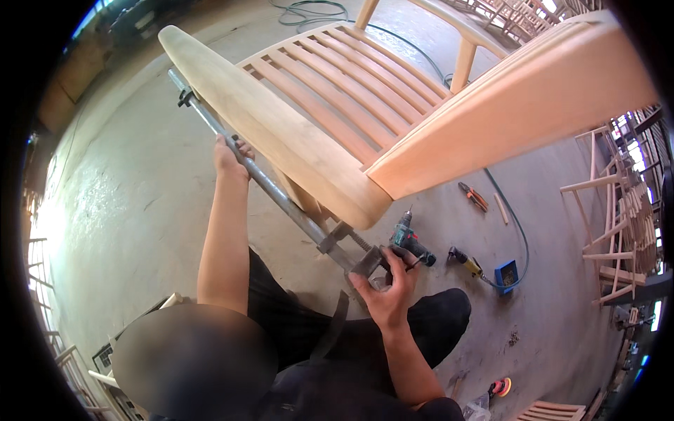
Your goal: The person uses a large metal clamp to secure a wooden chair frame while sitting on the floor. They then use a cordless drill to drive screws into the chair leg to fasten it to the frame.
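A long metal bar clamp (270, 188) runs beside the pale wooden armrest (281, 133) of a slatted chair frame (316, 83). My left hand (234, 156) is wrapped round its bar about midway along. At the near end, the fingers of my right hand (388, 286) close on the clamp's screw end, by its dark jaw block (367, 262). The threaded screw shows between that block and a sliding jaw (335, 237) close to the armrest's near tip. A small black jaw (186, 97) sits near the bar's far end. A broad pale wooden panel (512, 105) rises at the chair's right.
On the concrete floor lie a cordless drill (403, 231), orange-handled pliers (474, 197), a wooden strip (501, 209) and a yellow air tool (466, 264). A blue box (505, 276) stands beside its hose. A round sander (500, 386) lies lower right. Stacked chair frames (621, 231) line the right.
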Available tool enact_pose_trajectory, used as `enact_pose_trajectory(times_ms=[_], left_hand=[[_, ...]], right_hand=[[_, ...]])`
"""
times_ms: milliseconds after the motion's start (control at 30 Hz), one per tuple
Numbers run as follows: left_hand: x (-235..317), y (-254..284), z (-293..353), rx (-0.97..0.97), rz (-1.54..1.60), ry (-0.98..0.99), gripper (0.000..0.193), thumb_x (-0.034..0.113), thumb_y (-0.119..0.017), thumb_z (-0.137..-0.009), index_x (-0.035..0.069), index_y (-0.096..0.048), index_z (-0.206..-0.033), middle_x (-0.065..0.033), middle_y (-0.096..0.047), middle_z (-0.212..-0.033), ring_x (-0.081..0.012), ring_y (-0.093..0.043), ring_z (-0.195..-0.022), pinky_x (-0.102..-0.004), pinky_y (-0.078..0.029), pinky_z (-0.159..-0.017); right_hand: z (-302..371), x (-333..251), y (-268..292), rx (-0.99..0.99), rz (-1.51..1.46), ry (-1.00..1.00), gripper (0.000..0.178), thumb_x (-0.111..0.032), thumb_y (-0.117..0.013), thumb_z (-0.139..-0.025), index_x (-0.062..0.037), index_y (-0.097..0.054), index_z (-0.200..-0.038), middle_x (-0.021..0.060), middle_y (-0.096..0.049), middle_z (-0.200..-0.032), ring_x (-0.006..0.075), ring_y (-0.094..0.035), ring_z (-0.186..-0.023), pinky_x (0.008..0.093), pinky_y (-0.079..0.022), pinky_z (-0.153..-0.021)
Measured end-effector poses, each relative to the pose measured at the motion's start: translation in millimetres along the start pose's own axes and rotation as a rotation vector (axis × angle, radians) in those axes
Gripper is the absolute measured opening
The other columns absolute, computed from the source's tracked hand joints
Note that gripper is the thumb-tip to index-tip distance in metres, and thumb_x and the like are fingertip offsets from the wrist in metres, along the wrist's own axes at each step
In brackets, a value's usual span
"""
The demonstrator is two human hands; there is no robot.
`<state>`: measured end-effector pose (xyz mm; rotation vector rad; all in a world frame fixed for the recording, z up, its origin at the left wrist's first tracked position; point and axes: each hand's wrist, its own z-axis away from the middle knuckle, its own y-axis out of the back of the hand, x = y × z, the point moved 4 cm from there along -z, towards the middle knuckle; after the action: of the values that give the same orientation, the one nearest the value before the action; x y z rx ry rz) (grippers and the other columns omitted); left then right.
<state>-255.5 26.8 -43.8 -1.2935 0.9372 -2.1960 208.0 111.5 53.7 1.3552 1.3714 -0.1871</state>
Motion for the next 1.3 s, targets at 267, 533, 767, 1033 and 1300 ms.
enact_pose_trajectory(times_ms=[267,533,767,1033,1300], left_hand=[[-20.7,-26.7,100.8,0.125,0.002,0.060,0.047,0.054,-0.034,-0.107,0.010,-0.044,-0.096,-0.0031,-0.043,-0.071,-0.0153,-0.043,-0.058,-0.0285,-0.037,-0.049],[-13.7,-30.9,101.5,0.144,0.037,0.075,0.049,0.054,-0.031,-0.107,0.010,-0.043,-0.091,0.0000,-0.038,-0.069,-0.0136,-0.037,-0.055,-0.0281,-0.032,-0.049],[-18.2,-29.1,97.9,0.045,0.065,0.124,0.048,0.054,-0.031,-0.108,0.010,-0.042,-0.090,0.0009,-0.038,-0.068,-0.0123,-0.037,-0.054,-0.0282,-0.032,-0.050],[-13.1,-37.0,104.2,0.124,0.012,0.089,0.048,0.054,-0.032,-0.107,0.011,-0.042,-0.090,0.0010,-0.038,-0.068,-0.0123,-0.037,-0.054,-0.0277,-0.032,-0.049],[-14.2,-26.6,88.8,0.081,0.019,0.044,0.048,0.054,-0.032,-0.107,0.011,-0.043,-0.091,0.0012,-0.037,-0.069,-0.0120,-0.036,-0.055,-0.0272,-0.032,-0.049]], right_hand=[[10.4,4.0,-3.7,0.148,-0.125,0.029,0.077,-0.031,-0.094,-0.068,-0.0059,-0.047,-0.123,0.0156,-0.051,-0.123,0.0310,-0.052,-0.114,0.0452,-0.044,-0.095],[62.3,5.3,29.9,0.020,-0.110,0.408,0.072,-0.055,-0.071,-0.088,-0.0029,-0.041,-0.128,0.0185,-0.060,-0.132,0.0318,-0.059,-0.114,0.0460,-0.044,-0.099],[49.3,61.8,0.4,0.048,-1.131,-0.758,0.073,-0.065,-0.032,-0.103,0.0006,-0.059,-0.120,0.0171,-0.061,-0.136,0.0336,-0.056,-0.119,0.0435,-0.038,-0.106],[53.2,28.8,22.6,0.041,-0.433,-0.006,0.079,-0.061,-0.023,-0.105,0.0027,-0.059,-0.134,0.0175,-0.033,-0.161,0.0275,-0.026,-0.151,0.0434,-0.020,-0.120],[24.7,21.4,22.3,0.160,-0.881,-0.145,0.073,-0.058,-0.029,-0.106,0.0004,-0.054,-0.140,0.0153,-0.032,-0.162,0.0288,-0.028,-0.149,0.0444,-0.018,-0.123]])
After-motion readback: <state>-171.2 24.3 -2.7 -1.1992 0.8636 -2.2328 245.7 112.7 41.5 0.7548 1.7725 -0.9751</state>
